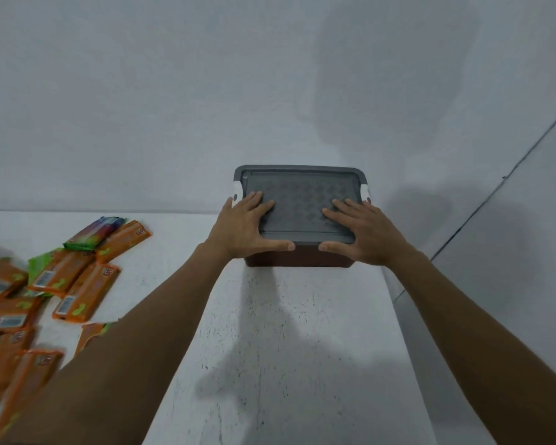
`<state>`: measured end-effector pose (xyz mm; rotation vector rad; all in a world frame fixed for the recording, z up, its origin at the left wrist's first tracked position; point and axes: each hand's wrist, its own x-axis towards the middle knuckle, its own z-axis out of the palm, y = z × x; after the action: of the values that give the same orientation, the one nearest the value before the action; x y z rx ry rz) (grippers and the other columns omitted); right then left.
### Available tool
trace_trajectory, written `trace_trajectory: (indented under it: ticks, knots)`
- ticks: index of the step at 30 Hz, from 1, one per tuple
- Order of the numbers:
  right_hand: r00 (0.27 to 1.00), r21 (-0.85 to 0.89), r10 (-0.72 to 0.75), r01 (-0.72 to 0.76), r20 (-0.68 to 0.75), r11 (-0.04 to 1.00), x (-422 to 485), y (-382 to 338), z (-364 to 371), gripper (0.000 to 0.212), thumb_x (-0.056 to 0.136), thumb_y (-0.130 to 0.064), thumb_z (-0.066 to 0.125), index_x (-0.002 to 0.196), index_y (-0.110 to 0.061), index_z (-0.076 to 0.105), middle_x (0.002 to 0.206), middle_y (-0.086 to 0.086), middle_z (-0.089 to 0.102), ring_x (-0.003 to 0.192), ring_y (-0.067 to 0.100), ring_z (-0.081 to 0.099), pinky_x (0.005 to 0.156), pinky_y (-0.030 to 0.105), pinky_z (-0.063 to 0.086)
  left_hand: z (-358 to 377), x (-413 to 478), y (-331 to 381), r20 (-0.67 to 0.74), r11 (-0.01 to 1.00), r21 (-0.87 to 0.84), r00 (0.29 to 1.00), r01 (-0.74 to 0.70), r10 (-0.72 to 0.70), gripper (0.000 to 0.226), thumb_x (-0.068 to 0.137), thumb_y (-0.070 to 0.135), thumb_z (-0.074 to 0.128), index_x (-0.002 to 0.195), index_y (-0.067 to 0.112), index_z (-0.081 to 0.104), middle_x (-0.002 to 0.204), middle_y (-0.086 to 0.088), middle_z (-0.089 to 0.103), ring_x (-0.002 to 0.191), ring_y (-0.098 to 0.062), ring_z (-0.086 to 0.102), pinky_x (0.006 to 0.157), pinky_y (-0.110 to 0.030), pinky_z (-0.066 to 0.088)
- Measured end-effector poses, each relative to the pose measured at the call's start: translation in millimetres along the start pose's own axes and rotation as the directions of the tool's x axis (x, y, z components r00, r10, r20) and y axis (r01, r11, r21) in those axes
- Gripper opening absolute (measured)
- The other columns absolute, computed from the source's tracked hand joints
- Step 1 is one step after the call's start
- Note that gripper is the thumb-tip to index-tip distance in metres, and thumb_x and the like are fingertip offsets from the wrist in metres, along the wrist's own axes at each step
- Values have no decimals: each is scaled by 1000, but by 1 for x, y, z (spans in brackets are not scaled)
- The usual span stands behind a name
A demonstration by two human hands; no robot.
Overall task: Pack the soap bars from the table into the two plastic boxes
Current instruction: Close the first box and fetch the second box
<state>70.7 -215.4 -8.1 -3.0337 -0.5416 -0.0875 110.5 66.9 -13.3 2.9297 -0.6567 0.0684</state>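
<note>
A plastic box (297,257) with a dark reddish-brown body sits just above the middle of the frame, at the far edge of the speckled white table (302,348), close to the pale wall (174,91). Its grey patterned lid (302,192) is on, with a white latch (237,191) at the left end and another white latch (365,191) at the right.

Both hands lie flat on the lid. The left hand (246,228) covers the lid's near left corner and the right hand (365,234) its near right corner. The fingers are straight and spread, and each thumb stretches along the lid's front rim, the tips pointing at each other without touching.

Soap bars (87,292) in orange wrappers lie scattered at the left and lower left of the frame, well apart from the box. One multicoloured packet with a green end (93,234) lies among the farthest ones.
</note>
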Motion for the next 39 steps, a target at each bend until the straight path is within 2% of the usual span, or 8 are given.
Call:
trace_trajectory:
  ticks: [8, 14, 18, 21, 24, 28, 34, 39]
  knots:
    - [995, 96, 58, -66, 83, 993, -2, -7, -11, 99, 71, -91, 28, 152, -34, 27, 161, -3, 22, 149, 19, 17, 120, 40, 8, -2, -4, 3, 4, 1000, 5, 1000, 10, -10, 128, 50, 103, 16, 152, 26, 26, 162, -3, 18, 150, -18, 13, 122, -48, 4]
    - [975, 95, 134, -152, 175, 984, -8, -31, -31, 81, 88, -71, 43, 153, -26, 25, 162, 0, 19, 148, 21, 19, 118, 41, 17, -4, -20, 16, 12, 998, 0, 998, 63, -63, 119, 61, 98, 15, 153, 22, 22, 162, -3, 17, 150, -18, 13, 120, -49, 4]
    - [966, 111, 203, -221, 157, 969, -16, -54, -34, 67, 95, -58, 44, 151, -22, 30, 157, 5, 30, 143, 24, 28, 113, 42, 27, -4, -37, 21, 54, 998, 12, 997, 59, -59, 95, 84, 80, 23, 155, 18, 13, 164, -5, 9, 151, -21, 6, 120, -51, 3]
    - [962, 115, 234, -250, 138, 961, -14, -78, -36, 48, 96, -46, 50, 135, -18, 48, 131, 8, 54, 117, 25, 51, 98, 38, 43, -18, -57, 9, 102, 996, -88, 995, -6, 15, 80, 92, 64, 43, 155, 19, 21, 162, -3, 16, 148, -22, 17, 117, -44, 22]
    - [976, 240, 195, -212, 93, 948, -6, -113, -41, 32, 96, -39, 54, 117, -16, 62, 111, 6, 65, 95, 19, 58, 85, 33, 49, -33, -84, -14, -25, 946, -323, 999, -30, 24, 51, 92, 49, 56, 137, 25, 54, 140, 2, 55, 124, -17, 53, 102, -37, 44]
    - [990, 432, 136, -133, 24, 892, 19, -171, -46, 43, 97, -41, 53, 131, -14, 59, 131, 5, 62, 115, 20, 57, 96, 32, 44, -49, -120, -63, -144, 804, -594, 979, 34, -147, 35, 90, 49, 60, 116, 27, 70, 117, 15, 69, 102, 1, 62, 89, -22, 49]
    - [997, 593, 64, -31, -36, 805, 86, -266, -43, 41, 94, -47, 55, 126, -22, 63, 123, -1, 66, 109, 12, 60, 93, 25, 44, -73, -183, -178, -129, 778, -582, 918, 237, -376, 30, 90, 42, 62, 109, 21, 72, 104, 13, 71, 90, 0, 65, 87, -24, 51]
    - [998, 629, -34, 60, -54, 775, 146, -356, -47, 35, 94, -43, 58, 120, -21, 67, 115, 1, 69, 107, 16, 63, 97, 33, 48, -98, -241, -267, -242, 722, -572, 762, 388, -601, 22, 93, 31, 60, 108, 19, 72, 101, 7, 73, 84, -3, 64, 82, -26, 52]
